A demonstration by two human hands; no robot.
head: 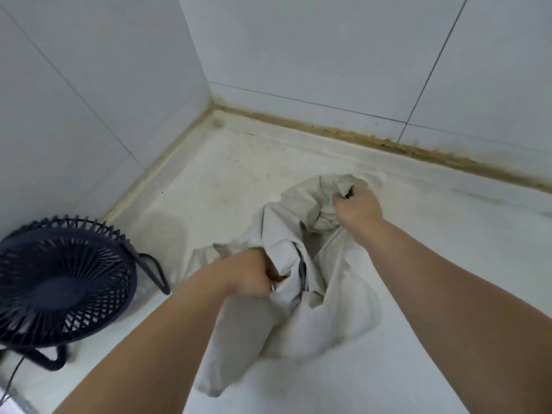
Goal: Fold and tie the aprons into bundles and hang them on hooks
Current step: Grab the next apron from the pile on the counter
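Head view, left to right. At the near left, a dark blue desk fan [64, 282] stands on its wire-frame foot, its grille tilted upward. A black cable [11, 380] trails from it toward the near edge. The fan rests on a white surface [209, 180] that runs into a corner between two pale tiled walls [98, 85].

Right of the fan and apart from it, the left hand [254, 273] has its fingers curled tightly round a gathered fold of the pale grey apron [313, 318], gripping the cloth at its near-left side. The apron lies crumpled in the middle of the white surface, part of it lifted and bunched between the two hands, its lower part spread loosely toward the near edge. A dark strap [301, 264] shows in the folds just right of the left hand.

Farther and to the right, the right hand [357, 209] is turned knuckles-up, its fingers curled down into the far bunched end of the apron and holding it.

Along the far right, a brown-stained seam [388, 143] marks where surface meets wall.
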